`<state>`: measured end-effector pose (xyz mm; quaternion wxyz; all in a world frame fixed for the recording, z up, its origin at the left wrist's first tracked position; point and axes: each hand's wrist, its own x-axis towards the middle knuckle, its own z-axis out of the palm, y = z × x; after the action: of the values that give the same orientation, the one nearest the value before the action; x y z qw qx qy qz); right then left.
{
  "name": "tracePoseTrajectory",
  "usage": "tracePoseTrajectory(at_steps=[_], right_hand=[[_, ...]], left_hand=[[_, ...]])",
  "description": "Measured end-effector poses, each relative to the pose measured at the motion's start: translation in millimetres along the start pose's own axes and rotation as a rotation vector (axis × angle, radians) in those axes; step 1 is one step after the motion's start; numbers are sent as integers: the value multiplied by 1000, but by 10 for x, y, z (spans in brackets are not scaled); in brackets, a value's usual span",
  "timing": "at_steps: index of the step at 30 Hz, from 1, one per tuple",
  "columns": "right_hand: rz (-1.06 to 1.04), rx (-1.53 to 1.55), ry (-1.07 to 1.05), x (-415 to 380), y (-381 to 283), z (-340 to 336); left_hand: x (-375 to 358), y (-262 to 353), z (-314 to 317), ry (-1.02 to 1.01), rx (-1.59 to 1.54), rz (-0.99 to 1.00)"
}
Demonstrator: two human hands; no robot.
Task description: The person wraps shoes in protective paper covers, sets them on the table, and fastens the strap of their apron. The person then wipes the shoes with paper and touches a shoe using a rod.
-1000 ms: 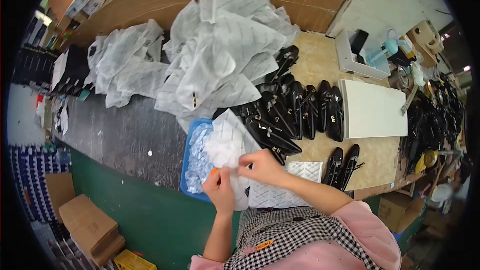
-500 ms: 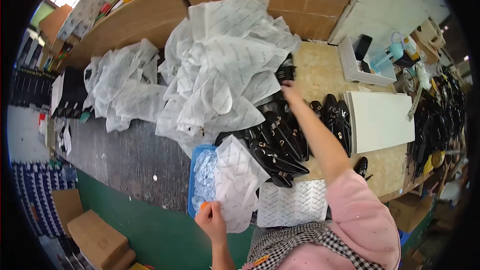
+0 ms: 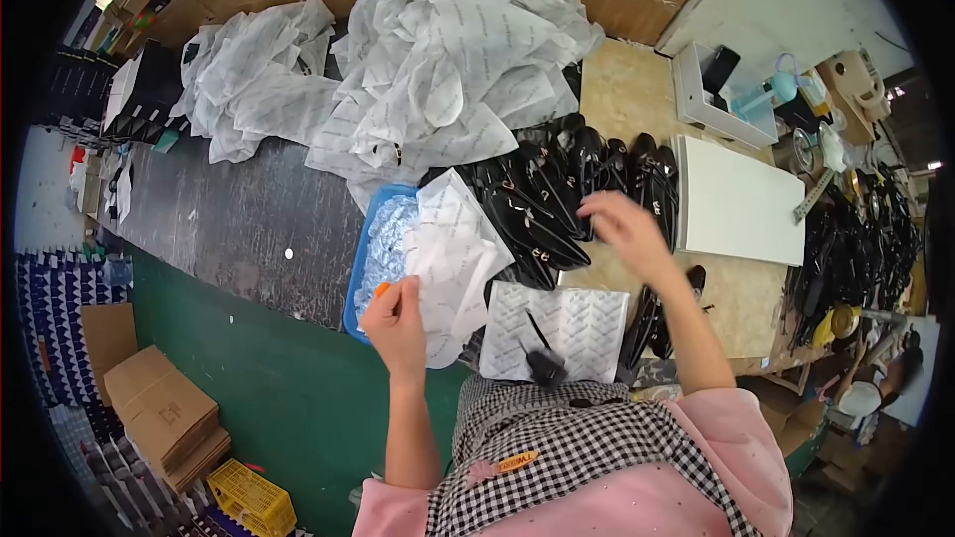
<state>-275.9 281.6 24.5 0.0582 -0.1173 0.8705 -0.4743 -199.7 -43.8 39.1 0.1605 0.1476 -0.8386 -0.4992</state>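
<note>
My right hand (image 3: 625, 229), back from the far shoe row with fingers loose and empty, has dropped a black shoe (image 3: 542, 353) on the printed tissue sheet (image 3: 557, 330) at the table's near edge; my left hand (image 3: 395, 313) still pinches wrapping paper (image 3: 453, 259) over the blue tray (image 3: 360, 268).

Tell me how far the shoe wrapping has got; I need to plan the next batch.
Done: one black shoe lies on a flat tissue sheet at the bench edge. In hand: the left hand pinches another tissue sheet; the right hand hovers empty over the row of black shoes. Left: that whole row, unwrapped.
</note>
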Motion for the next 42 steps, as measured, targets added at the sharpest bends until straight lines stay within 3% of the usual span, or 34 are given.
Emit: tracePoseTrajectory(at_steps=[2, 7, 8, 10, 14, 15, 16, 17, 18, 19, 21, 22, 24, 28, 30, 32, 33, 34, 35, 36, 37, 39, 40, 42], right_hand=[[-90, -279, -49, -303, 155, 302], [32, -388, 53, -660, 234, 644], [32, -391, 54, -607, 355, 700], [88, -449, 280, -378, 619, 768], [65, -623, 188, 79, 1049, 917], [93, -416, 153, 182, 1208, 837], [119, -211, 112, 252, 1104, 726], [481, 291, 10, 266, 1017, 518], [541, 553, 29, 205, 858, 328], [462, 544, 64, 76, 571, 147], [243, 384, -58, -261, 72, -220], [239, 309, -108, -433, -235, -351], [-72, -148, -223, -759, -653, -485], [-85, -388, -386, -1009, -1275, -164], [-10, -120, -354, -921, -1042, 146], [376, 640, -497, -727, -738, 499], [384, 718, -471, -578, -878, 595], [359, 830, -488, -428, -956, 719], [105, 619, -429, -341, -1057, 831], [-152, 399, -370, -266, -1145, 876], [-163, 396, -377, -225, -1250, 813], [-463, -166, -105, -205, -1484, 722], [-471, -160, -114, -236, -1473, 750], [-515, -384, 62, -374, -1412, 788]], left_hand=[[-63, -37, -105, 25, -1, -10], [-309, -25, -216, 46, 12, -53], [-351, 7, -204, 26, 17, -64], [-409, 4, -151, 15, -4, -54], [-418, -2, -116, -31, -10, -41], [-385, -3, -134, -28, -7, -30], [-356, -11, -152, -6, -12, -6], [-326, -20, -168, 19, -19, 14], [-276, -27, -192, 28, -21, 13], [-207, -36, -222, 41, -4, 22], [-61, -42, -204, 75, 15, 20], [19, -28, -157, 49, 43, 41], [135, -39, -52, 31, 85, 50], [53, 36, 243, -81, 229, 288], [-331, 190, 338, -278, 238, 410], [-537, 370, 281, -184, 64, 417], [-431, 466, 88, -149, 49, 303], [-303, 586, -86, -117, 90, 282], [-147, 573, -236, -39, 245, 459], [18, 617, -386, 52, 246, 397], [223, 741, -541, 210, 220, 390], [580, 867, -853, 389, 249, 399], [654, 795, -878, 387, 264, 465], [509, 696, -608, 250, 226, 521]])
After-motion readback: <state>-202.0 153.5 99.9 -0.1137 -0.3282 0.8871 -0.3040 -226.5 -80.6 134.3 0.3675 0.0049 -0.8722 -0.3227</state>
